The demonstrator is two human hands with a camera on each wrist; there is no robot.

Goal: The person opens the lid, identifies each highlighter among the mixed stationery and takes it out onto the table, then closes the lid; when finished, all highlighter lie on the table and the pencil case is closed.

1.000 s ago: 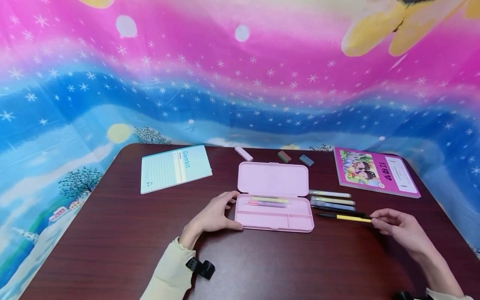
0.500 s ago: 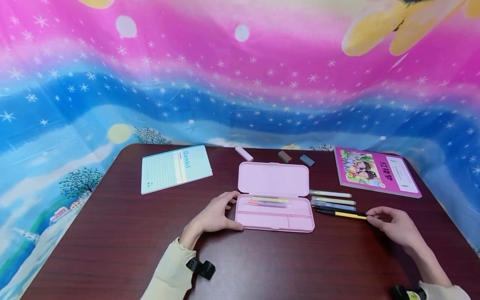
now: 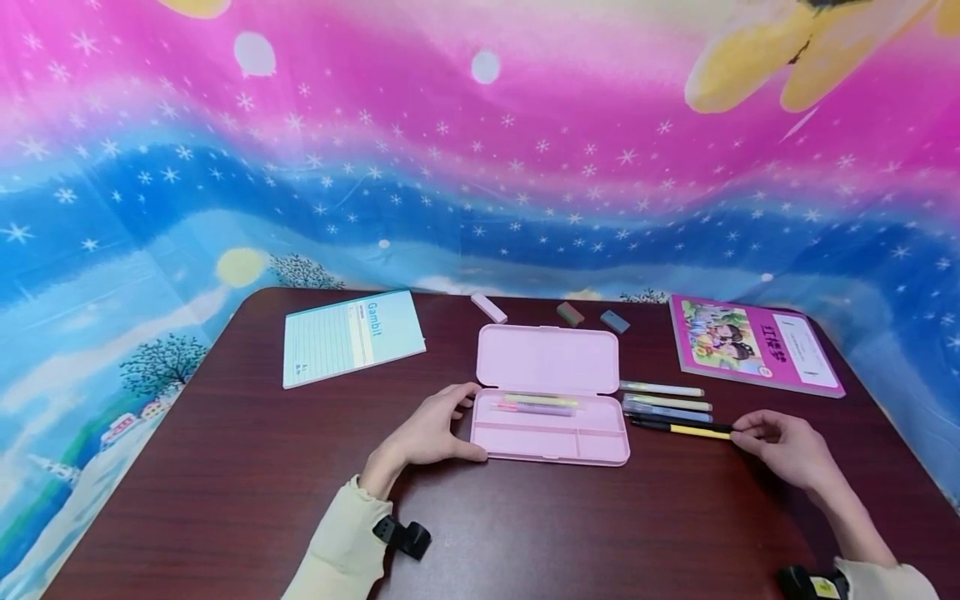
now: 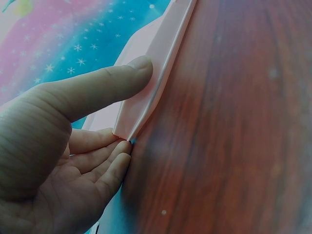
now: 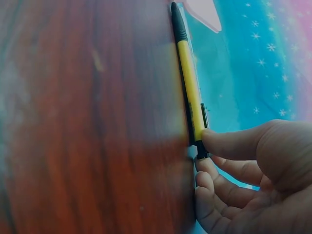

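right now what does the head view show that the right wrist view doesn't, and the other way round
Only the head view: the left hand, the pale green notebook and the magenta book.
Only the right wrist view: the black clip and black rear end of the yellow pen, not discernible from the head.
Both: the right hand pinching the yellow pen, the table, the snowflake backdrop and probably the pink pencil case, a pink corner in the wrist view.

the left hand (image 3: 429,429) grips a pink case (image 3: 547,360), the right hand (image 3: 786,448) a yellow-black pen (image 3: 701,432).
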